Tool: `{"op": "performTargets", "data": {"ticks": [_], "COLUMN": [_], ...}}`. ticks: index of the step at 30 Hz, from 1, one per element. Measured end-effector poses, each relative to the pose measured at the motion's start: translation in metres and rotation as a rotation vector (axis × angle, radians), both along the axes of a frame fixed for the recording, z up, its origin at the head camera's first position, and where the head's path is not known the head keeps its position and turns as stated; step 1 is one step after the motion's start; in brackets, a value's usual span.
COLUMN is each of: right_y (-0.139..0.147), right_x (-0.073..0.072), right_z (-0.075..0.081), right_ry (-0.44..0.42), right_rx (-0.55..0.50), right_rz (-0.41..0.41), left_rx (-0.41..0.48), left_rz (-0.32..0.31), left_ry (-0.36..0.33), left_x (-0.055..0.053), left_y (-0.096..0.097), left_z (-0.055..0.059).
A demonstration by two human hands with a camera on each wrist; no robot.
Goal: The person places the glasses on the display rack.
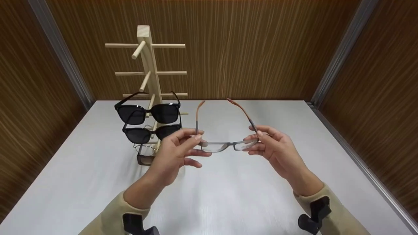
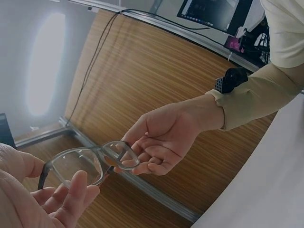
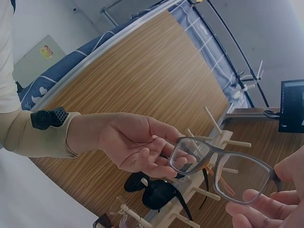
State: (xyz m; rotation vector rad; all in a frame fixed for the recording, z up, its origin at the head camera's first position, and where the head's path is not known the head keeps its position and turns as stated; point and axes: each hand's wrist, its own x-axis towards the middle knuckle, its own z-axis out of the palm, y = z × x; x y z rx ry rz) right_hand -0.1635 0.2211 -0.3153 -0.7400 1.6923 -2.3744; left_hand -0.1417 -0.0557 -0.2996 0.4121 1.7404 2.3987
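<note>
A pair of clear-lensed eyeglasses [image 1: 230, 144] with a grey frame and orange temple tips is held up between both hands, temples unfolded and pointing away. My left hand [image 1: 178, 153] pinches the left hinge corner between thumb and fingers. At the opposite corner my right hand [image 1: 276, 148] pinches the frame the same way. Both wrist views show the eyeglasses [image 2: 78, 164] spanning from one hand to the other. Left of the hands stands a wooden eyewear rack [image 1: 151, 62] with dowel pegs; black sunglasses [image 1: 165, 113] hang on it, close to my left hand.
Below the top sunglasses hang a second black pair [image 1: 137, 135], thin metal-framed glasses [image 1: 143, 149] and a brown-tinted pair [image 1: 145, 160]. The rack's upper pegs [image 1: 168, 46] are bare. A white tabletop [image 1: 245, 202] lies beneath, with wood-grain panels [image 1: 228, 49] at the back and sides.
</note>
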Motion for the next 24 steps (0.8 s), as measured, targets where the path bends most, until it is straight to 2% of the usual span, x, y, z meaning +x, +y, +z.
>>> {"op": "performTargets", "data": {"ticks": [9, 18, 24], "right_y": [-0.014, -0.023, -0.034], "right_x": [-0.004, -0.004, -0.007], "right_z": [0.017, 0.035, 0.044], "right_ry": [0.018, 0.082, 0.099], "right_rx": [-0.013, -0.034, -0.048], "right_rz": [0.013, 0.046, 0.054], "left_rx": [-0.019, -0.059, -0.049], "left_rz": [0.035, 0.08, 0.101], "left_ry": [0.02, 0.062, 0.077], "left_x": [0.008, 0.016, 0.019], "left_y": [-0.011, -0.02, -0.029], "left_z": [0.02, 0.043, 0.052]}}
